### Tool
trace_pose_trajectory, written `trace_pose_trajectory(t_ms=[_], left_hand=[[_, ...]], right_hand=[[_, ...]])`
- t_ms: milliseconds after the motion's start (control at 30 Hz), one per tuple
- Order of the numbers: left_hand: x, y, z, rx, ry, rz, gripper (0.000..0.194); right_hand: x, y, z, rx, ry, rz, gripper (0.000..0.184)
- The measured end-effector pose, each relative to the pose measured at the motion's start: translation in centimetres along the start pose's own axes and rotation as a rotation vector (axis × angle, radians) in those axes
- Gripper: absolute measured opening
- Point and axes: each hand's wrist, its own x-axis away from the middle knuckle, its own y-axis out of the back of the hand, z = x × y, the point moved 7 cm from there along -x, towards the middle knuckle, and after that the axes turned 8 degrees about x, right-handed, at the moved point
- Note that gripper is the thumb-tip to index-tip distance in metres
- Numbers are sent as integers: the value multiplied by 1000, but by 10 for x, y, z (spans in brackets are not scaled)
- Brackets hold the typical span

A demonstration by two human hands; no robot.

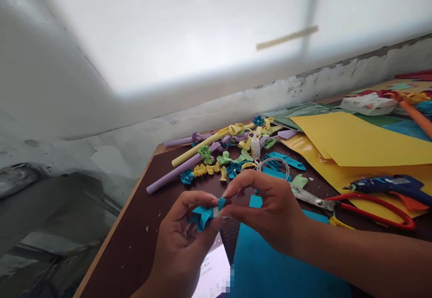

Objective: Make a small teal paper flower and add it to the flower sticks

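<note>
In the head view my left hand (178,239) is closed around a blue paper flower (201,218) with pointed folded petals. My right hand (270,208) pinches a small blue paper piece (221,204) between thumb and forefinger, right beside the flower. A short white part shows between the flower and that piece; I cannot tell what it is. Under my hands lies a lit phone (212,273), partly covered by my left hand. A large blue paper sheet (259,262) is spread below my right forearm.
Red-handled scissors (367,205) and a blue glue gun (388,185) lie at right by yellow sheets (364,138). Behind my hands are rolled paper tubes (182,167), crumpled paper flowers (205,154), a small white bottle (255,147) and a tape ring (286,167). The table's edge (111,226) runs at left.
</note>
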Motion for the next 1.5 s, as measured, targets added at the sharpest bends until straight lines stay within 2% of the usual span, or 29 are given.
trace_pose_trajectory(t_ms=[133, 333, 767, 1100, 1267, 1500], left_hand=[[-1, -2, 9, 121, 112, 89, 21], [-1, -8, 11, 242, 203, 150, 19], [1, -5, 13, 239, 216, 136, 20], [-3, -8, 10, 138, 135, 136, 21], [-3, -10, 13, 50, 151, 129, 23], [-2, -17, 5, 46, 130, 156, 15]], right_hand=[[-1, -3, 5, -32, 66, 55, 17], [1, 0, 9, -16, 116, 49, 19], [3, 3, 15, 5, 198, -11, 20], [2, 1, 13, 112, 228, 55, 22], [3, -2, 13, 149, 219, 69, 22], [7, -3, 20, 196, 293, 95, 22]])
